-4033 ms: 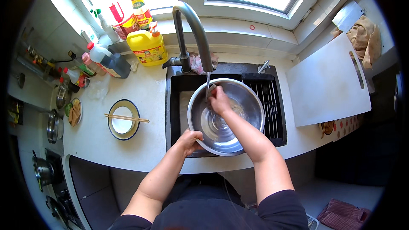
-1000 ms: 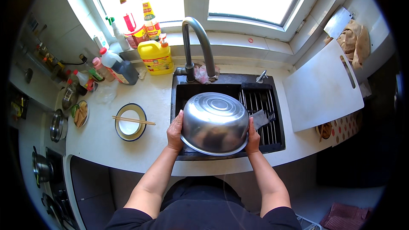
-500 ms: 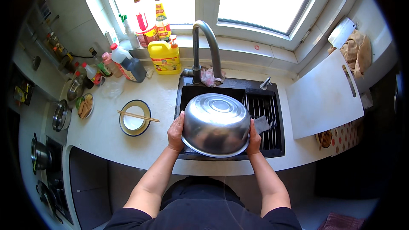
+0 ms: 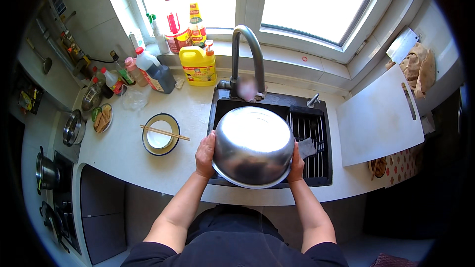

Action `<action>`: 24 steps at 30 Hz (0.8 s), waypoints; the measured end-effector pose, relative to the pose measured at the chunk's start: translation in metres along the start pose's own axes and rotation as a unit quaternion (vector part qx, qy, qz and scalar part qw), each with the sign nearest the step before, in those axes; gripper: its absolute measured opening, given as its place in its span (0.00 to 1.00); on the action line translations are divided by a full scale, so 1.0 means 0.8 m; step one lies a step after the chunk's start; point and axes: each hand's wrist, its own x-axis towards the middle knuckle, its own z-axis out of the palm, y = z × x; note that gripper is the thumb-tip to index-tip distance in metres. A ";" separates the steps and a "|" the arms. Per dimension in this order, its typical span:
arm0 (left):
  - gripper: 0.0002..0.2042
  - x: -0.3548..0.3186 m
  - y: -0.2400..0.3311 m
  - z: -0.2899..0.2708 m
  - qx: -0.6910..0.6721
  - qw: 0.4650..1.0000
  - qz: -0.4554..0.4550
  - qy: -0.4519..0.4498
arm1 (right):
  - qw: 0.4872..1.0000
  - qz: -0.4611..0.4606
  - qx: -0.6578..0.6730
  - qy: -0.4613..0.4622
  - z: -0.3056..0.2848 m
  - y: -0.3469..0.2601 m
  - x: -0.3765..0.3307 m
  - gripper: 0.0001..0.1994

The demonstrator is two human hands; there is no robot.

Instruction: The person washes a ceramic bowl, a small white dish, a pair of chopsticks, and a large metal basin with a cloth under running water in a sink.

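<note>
A large shiny metal basin (image 4: pixel 253 153) is held over the sink (image 4: pixel 330 168), its base turned up and away from me and its rim toward me. My left hand (image 4: pixel 205 154) grips its left side and my right hand (image 4: pixel 297 163) its right side, fingers partly hidden behind the metal. The basin covers most of the sink's left part. Behind it rises the curved grey faucet (image 4: pixel 256 54), with a pinkish cloth (image 4: pixel 247 89) at its foot. To the right, a grey cloth (image 4: pixel 308 147) lies on the black drain rack (image 4: pixel 314 128).
Left on the counter (image 4: pixel 114 160), chopsticks (image 4: pixel 166 132) rest across a white bowl (image 4: pixel 157 141) set in a wider bowl. A yellow jug (image 4: pixel 198 66) and several bottles stand behind. A white cutting board (image 4: pixel 378 118) leans at the right; a plate of food (image 4: pixel 102 118) sits far left.
The basin has tilted slightly and its near rim has dropped a little toward me. Both hands keep their hold. The whole view has shifted slightly.
</note>
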 end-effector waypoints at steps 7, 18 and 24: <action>0.23 -0.004 0.004 -0.005 0.026 1.000 0.008 -0.011 | 1.000 0.011 0.009 -0.005 0.006 0.014 -0.020 0.30; 0.28 -0.024 0.001 0.017 -0.048 0.990 -0.108 -0.071 | 0.989 0.113 0.033 -0.088 0.013 0.014 -0.036 0.31; 0.27 -0.046 0.002 0.012 -0.039 0.989 -0.130 -0.057 | 0.999 0.037 0.016 -0.030 0.019 0.010 -0.039 0.32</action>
